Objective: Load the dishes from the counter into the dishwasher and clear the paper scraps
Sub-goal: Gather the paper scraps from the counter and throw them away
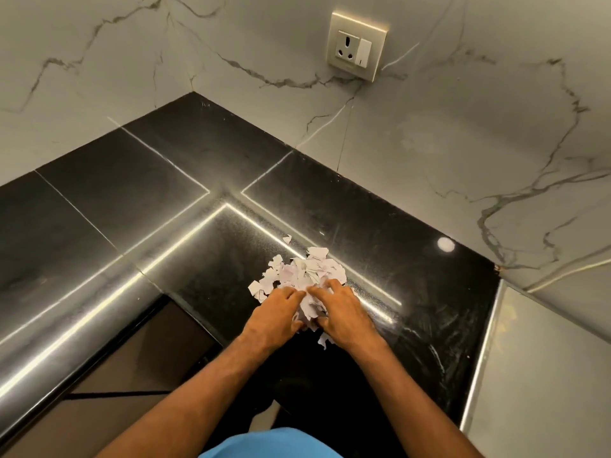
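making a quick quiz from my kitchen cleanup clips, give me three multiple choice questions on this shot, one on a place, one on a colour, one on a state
1. Where does the pile of paper scraps lie?
A) on the counter, near its front edge
B) in a sink
C) on the floor

2. What colour is the counter?
A) white
B) black
C) wooden brown

3. What state is the wall socket in?
A) a plug sits in it
B) taped over
C) nothing plugged in

Answers:
1 A: the left hand and right hand grip the pile on the stone top.
2 B: the glossy slab is black against the pale marble wall.
3 C: its three holes show bare.
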`<state>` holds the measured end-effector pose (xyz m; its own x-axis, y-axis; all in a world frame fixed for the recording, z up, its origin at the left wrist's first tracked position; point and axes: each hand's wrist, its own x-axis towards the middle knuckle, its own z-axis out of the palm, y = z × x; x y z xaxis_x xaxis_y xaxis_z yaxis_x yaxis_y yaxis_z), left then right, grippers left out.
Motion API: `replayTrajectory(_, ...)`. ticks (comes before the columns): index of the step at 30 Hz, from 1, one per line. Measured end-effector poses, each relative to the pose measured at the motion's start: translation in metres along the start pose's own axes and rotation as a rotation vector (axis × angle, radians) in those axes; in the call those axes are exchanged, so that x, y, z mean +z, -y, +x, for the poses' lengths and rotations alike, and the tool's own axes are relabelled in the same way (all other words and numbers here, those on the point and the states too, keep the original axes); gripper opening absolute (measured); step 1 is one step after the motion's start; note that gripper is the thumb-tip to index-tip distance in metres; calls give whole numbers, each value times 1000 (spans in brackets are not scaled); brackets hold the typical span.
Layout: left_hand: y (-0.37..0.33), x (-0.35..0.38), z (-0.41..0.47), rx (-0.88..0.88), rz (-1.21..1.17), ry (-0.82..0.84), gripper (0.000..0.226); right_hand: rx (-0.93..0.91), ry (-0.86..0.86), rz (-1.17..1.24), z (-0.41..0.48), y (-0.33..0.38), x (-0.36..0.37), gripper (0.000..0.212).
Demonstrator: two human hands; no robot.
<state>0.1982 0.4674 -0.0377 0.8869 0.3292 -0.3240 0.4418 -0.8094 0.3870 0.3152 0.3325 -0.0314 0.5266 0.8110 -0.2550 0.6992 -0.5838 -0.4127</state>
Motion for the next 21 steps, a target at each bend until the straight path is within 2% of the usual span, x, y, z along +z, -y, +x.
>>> replayTrajectory(6,1,2,12,-13,-58,-67,27,5,-55,-9,7,3,4,35)
replayTrajectory(12,-3,-8,23,-71,-70,-81,20,-20,-107,-59,10,9,6,22)
replayTrajectory(14,-3,-10,24,-105,-142,-107,20,2,-146,-55,11,8,9,19)
replayTrajectory(16,-5,-12,26,-132,-255,-141,20,-13,-197,-20,9,7,6,25)
replayTrajectory(21,-17,-22,21,-102,-662,-257,19,-3,-327,138,-5,6,-20,20)
